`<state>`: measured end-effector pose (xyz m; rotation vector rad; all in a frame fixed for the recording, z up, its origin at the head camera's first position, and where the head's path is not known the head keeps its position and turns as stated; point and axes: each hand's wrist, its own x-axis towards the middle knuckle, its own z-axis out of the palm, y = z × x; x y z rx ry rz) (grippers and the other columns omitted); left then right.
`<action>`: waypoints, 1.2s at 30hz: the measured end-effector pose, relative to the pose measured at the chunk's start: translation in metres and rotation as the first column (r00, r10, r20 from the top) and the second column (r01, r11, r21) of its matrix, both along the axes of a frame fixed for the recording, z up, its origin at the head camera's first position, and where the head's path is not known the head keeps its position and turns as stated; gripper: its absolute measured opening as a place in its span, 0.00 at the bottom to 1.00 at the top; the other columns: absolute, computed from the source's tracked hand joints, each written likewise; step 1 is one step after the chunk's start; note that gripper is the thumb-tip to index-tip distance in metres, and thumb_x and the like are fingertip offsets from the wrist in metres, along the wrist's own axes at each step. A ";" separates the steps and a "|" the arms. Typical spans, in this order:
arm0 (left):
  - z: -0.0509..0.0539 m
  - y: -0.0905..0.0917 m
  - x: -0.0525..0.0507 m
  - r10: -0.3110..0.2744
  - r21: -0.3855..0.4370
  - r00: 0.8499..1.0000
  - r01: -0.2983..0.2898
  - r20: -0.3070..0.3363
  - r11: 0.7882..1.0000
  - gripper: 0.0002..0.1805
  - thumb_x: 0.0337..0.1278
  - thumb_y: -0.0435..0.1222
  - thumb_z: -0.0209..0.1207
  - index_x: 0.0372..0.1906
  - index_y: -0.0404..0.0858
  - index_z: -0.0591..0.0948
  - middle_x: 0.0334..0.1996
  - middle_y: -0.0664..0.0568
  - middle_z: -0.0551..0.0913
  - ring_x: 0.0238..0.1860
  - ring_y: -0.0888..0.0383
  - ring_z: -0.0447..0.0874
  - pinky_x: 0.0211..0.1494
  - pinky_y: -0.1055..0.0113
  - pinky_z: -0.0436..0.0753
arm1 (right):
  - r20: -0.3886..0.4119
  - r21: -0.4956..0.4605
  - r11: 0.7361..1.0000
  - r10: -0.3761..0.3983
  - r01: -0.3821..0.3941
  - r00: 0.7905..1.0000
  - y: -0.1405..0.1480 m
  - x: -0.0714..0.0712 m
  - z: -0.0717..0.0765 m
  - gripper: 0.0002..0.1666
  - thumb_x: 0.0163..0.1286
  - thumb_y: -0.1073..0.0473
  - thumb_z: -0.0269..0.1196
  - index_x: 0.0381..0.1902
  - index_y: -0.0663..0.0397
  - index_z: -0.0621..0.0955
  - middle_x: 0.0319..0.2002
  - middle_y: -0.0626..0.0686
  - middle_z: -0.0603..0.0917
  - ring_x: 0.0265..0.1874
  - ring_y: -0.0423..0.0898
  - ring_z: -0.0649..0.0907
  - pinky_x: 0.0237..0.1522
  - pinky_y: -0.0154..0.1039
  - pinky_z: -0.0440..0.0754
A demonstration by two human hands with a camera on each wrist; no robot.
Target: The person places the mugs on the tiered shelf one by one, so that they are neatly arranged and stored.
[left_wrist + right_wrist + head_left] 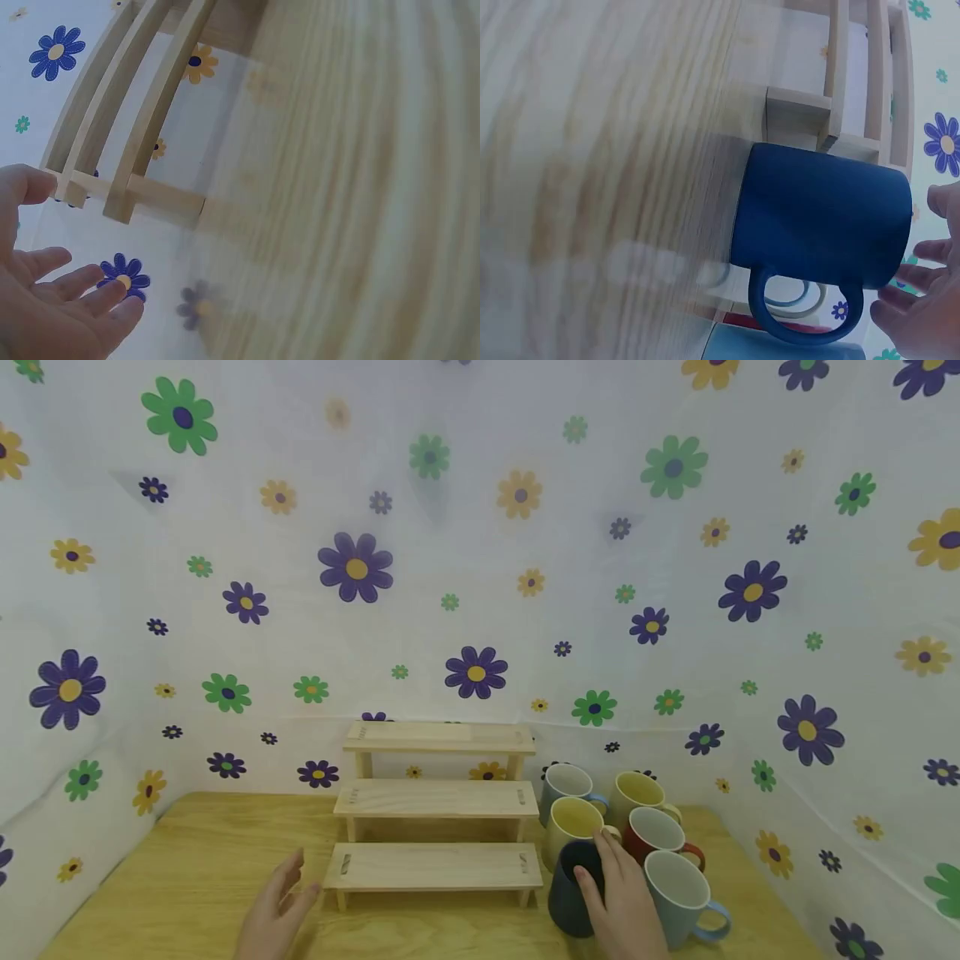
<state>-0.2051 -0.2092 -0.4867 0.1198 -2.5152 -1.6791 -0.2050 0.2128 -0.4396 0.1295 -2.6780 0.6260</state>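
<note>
6 mugs (654, 832), upright on the table (420, 935), right of 1 wooden stand (435, 798). Dark blue mug (572, 906): group's front left, near the stand. Right hand (628, 900): loose-fingered, ungrasping, at its top, probably because other mugs crowd its sides. Left hand (276, 906): empty, relaxed.

six mugs (567, 902), one rack (437, 798) with three shelves (435, 867), two hands (628, 906), one table (225, 852)

Wooden table (172, 877), three-tier stand (435, 868), six mugs (654, 832)
</note>
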 end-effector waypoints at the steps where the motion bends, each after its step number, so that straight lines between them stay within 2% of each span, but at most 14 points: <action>1: -0.002 0.002 0.000 0.002 0.046 1.000 -0.002 -0.008 0.999 0.39 0.68 0.44 0.54 0.72 0.26 0.52 0.68 0.28 0.55 0.67 0.31 0.55 0.65 0.41 0.63 | 0.015 -0.015 1.000 -0.001 0.001 1.000 0.001 0.000 0.000 0.38 0.74 0.41 0.51 0.69 0.64 0.64 0.67 0.65 0.65 0.63 0.64 0.66 0.60 0.63 0.66; 3: -0.006 0.006 -0.001 0.015 0.118 1.000 -0.016 0.007 0.993 0.39 0.68 0.43 0.55 0.72 0.27 0.52 0.69 0.29 0.56 0.67 0.33 0.55 0.66 0.45 0.63 | 0.034 -0.044 0.999 0.001 0.001 0.999 0.004 -0.001 -0.002 0.40 0.73 0.40 0.51 0.69 0.65 0.62 0.67 0.67 0.64 0.64 0.65 0.65 0.61 0.64 0.64; 7: -0.011 0.012 -0.001 0.034 0.180 0.999 -0.034 0.002 0.983 0.39 0.67 0.43 0.56 0.72 0.28 0.53 0.69 0.30 0.57 0.67 0.36 0.58 0.65 0.51 0.66 | 0.104 -0.094 0.996 0.010 0.000 0.994 0.008 -0.001 -0.002 0.45 0.72 0.38 0.51 0.70 0.67 0.58 0.68 0.69 0.62 0.65 0.67 0.64 0.62 0.64 0.62; 11: -0.016 0.015 -0.001 0.043 0.242 0.999 -0.041 -0.003 0.969 0.39 0.67 0.43 0.55 0.73 0.30 0.53 0.69 0.32 0.58 0.67 0.41 0.60 0.57 0.74 0.71 | 0.208 -0.111 0.994 0.012 0.012 0.978 0.009 0.000 -0.001 0.51 0.70 0.33 0.49 0.72 0.68 0.54 0.66 0.72 0.62 0.64 0.69 0.63 0.62 0.65 0.61; 14: -0.019 0.016 -0.003 0.040 0.290 0.999 -0.041 0.009 0.956 0.39 0.68 0.44 0.55 0.74 0.32 0.53 0.70 0.34 0.58 0.63 0.57 0.66 0.49 0.85 0.68 | 0.238 -0.087 0.996 0.008 0.013 0.971 0.010 -0.001 -0.003 0.53 0.69 0.31 0.48 0.72 0.69 0.52 0.66 0.73 0.62 0.64 0.70 0.63 0.63 0.65 0.59; 16: -0.022 0.016 -0.005 0.040 0.310 0.999 -0.045 0.022 0.950 0.39 0.68 0.45 0.54 0.74 0.33 0.53 0.70 0.35 0.59 0.61 0.65 0.66 0.49 0.86 0.69 | 0.238 -0.064 0.998 0.000 0.015 0.971 0.010 -0.001 -0.004 0.53 0.70 0.32 0.48 0.71 0.71 0.53 0.66 0.74 0.62 0.63 0.70 0.64 0.62 0.66 0.60; 18: -0.023 0.017 -0.006 0.030 0.323 0.999 -0.037 0.026 0.946 0.39 0.68 0.45 0.54 0.75 0.33 0.52 0.70 0.35 0.58 0.62 0.65 0.65 0.49 0.86 0.68 | 0.244 -0.040 0.999 -0.014 0.025 0.970 0.011 -0.002 -0.006 0.53 0.70 0.31 0.47 0.71 0.73 0.53 0.65 0.75 0.63 0.62 0.71 0.66 0.60 0.66 0.62; 20: -0.025 0.017 -0.008 0.018 0.306 1.000 -0.018 0.003 0.952 0.39 0.68 0.44 0.54 0.74 0.31 0.51 0.69 0.32 0.57 0.67 0.53 0.61 0.49 0.87 0.67 | 0.263 -0.020 0.999 -0.033 0.039 0.964 0.012 -0.003 -0.006 0.55 0.69 0.30 0.46 0.70 0.75 0.53 0.63 0.76 0.64 0.60 0.71 0.67 0.58 0.66 0.65; 22: -0.026 0.018 -0.008 0.003 0.273 1.000 0.000 -0.011 0.962 0.40 0.68 0.43 0.54 0.74 0.30 0.49 0.70 0.31 0.56 0.69 0.43 0.56 0.53 0.83 0.68 | 0.284 0.007 0.999 -0.052 0.053 0.958 0.013 -0.004 -0.006 0.57 0.68 0.28 0.45 0.69 0.77 0.53 0.61 0.77 0.66 0.58 0.71 0.69 0.57 0.65 0.67; 24: -0.028 0.020 -0.008 -0.008 0.225 1.000 0.012 -0.018 0.974 0.40 0.68 0.42 0.55 0.74 0.31 0.49 0.70 0.30 0.55 0.68 0.38 0.56 0.58 0.75 0.70 | 0.305 0.036 0.998 -0.067 0.059 0.950 0.014 -0.005 -0.006 0.59 0.67 0.27 0.45 0.68 0.79 0.54 0.58 0.77 0.69 0.56 0.70 0.72 0.55 0.64 0.69; 27: -0.031 0.023 -0.008 -0.009 0.177 1.000 0.010 -0.008 0.984 0.38 0.68 0.40 0.54 0.75 0.34 0.51 0.70 0.34 0.56 0.67 0.41 0.60 0.63 0.64 0.69 | 0.346 0.074 0.996 -0.081 0.059 0.935 0.015 -0.007 -0.003 0.62 0.65 0.25 0.46 0.68 0.79 0.56 0.52 0.74 0.75 0.50 0.66 0.76 0.52 0.62 0.73; 31: -0.034 0.026 -0.007 0.002 0.161 1.000 -0.001 -0.003 0.987 0.35 0.69 0.39 0.54 0.75 0.39 0.54 0.71 0.40 0.58 0.65 0.45 0.65 0.59 0.68 0.72 | 0.422 0.101 0.994 -0.089 0.051 0.902 0.015 -0.007 0.002 0.65 0.60 0.22 0.48 0.68 0.79 0.56 0.45 0.68 0.78 0.43 0.60 0.80 0.50 0.60 0.75; 33: -0.034 0.026 -0.005 0.005 0.157 1.000 -0.005 -0.001 0.988 0.35 0.68 0.41 0.54 0.75 0.40 0.55 0.70 0.41 0.59 0.63 0.45 0.68 0.57 0.69 0.73 | 0.451 0.098 0.994 -0.088 0.048 0.888 0.016 -0.006 0.003 0.66 0.58 0.21 0.50 0.68 0.78 0.56 0.45 0.68 0.79 0.43 0.61 0.80 0.50 0.60 0.76; 36: -0.033 0.026 -0.004 0.008 0.147 1.000 -0.009 0.006 0.989 0.35 0.68 0.42 0.54 0.75 0.41 0.55 0.69 0.40 0.61 0.62 0.44 0.70 0.57 0.66 0.75 | 0.460 0.062 0.997 -0.059 0.035 0.886 0.019 -0.005 0.001 0.66 0.58 0.23 0.52 0.68 0.78 0.55 0.48 0.71 0.79 0.47 0.64 0.80 0.50 0.61 0.75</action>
